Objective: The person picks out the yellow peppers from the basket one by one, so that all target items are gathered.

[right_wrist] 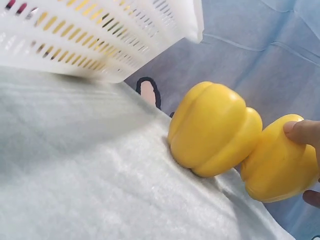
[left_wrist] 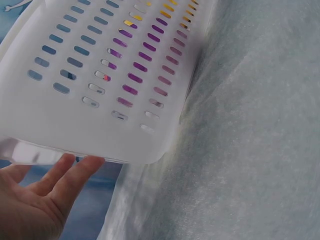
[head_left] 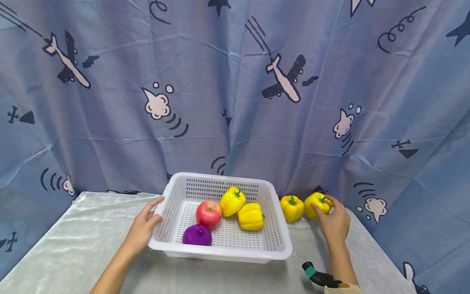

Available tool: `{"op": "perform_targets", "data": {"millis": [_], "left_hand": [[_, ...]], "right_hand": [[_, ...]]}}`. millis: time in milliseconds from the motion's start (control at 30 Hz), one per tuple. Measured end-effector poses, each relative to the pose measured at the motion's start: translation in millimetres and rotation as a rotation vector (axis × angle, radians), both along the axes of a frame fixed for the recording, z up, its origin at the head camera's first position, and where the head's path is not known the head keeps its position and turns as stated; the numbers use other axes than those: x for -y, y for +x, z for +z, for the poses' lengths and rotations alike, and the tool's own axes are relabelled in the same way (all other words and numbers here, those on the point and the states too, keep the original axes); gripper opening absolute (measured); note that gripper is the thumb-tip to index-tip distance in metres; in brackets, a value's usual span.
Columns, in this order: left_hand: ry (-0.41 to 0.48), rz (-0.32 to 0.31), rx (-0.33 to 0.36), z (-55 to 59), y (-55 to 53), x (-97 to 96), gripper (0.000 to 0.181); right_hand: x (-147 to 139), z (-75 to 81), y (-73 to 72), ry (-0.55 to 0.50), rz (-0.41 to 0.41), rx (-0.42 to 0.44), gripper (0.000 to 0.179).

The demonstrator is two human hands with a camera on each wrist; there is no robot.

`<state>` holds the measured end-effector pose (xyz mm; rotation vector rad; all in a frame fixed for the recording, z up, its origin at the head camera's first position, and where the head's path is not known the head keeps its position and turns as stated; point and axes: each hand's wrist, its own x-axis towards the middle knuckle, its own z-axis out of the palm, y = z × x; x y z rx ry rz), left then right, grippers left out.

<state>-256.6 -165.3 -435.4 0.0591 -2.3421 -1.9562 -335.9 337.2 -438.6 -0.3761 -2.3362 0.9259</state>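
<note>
A white plastic basket (head_left: 235, 251) with slotted walls stands on the table. My left hand (head_left: 140, 229) is at its left end, fingers (left_wrist: 75, 182) fairly straight and touching the rim. Inside lie a red apple (head_left: 209, 214), a round purple fruit or vegetable (head_left: 197, 235) and two yellow bell peppers (head_left: 232, 201) (head_left: 251, 217). To the right of the basket, my right hand (head_left: 335, 223) holds a yellow bell pepper (head_left: 316, 204) between thumb and fingers. Another yellow bell pepper (head_left: 291, 208) sits just left of it, touching or nearly touching in the right wrist view.
A pale grey cloth (head_left: 73, 245) covers the table. Behind it and along the sides hangs a blue curtain (head_left: 220, 102) printed with planes. A black strap with a green patch (head_left: 310, 269) is beside my right wrist.
</note>
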Motion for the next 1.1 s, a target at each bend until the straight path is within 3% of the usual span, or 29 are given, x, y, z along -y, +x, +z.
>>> {"op": "perform_targets", "data": {"millis": [367, 1100], "left_hand": [[-0.006, 0.006, 0.002, -0.4, -0.4, -0.7, 0.065], [0.014, -0.002, -0.022, 1.3, 2.2, -0.1, 0.064]], "right_hand": [[-1.0, -10.6, -2.3, 0.045, -0.016, 0.143, 0.058], [-1.7, -7.1, -2.8, 0.055, 0.031, 0.078, 0.065]]}}
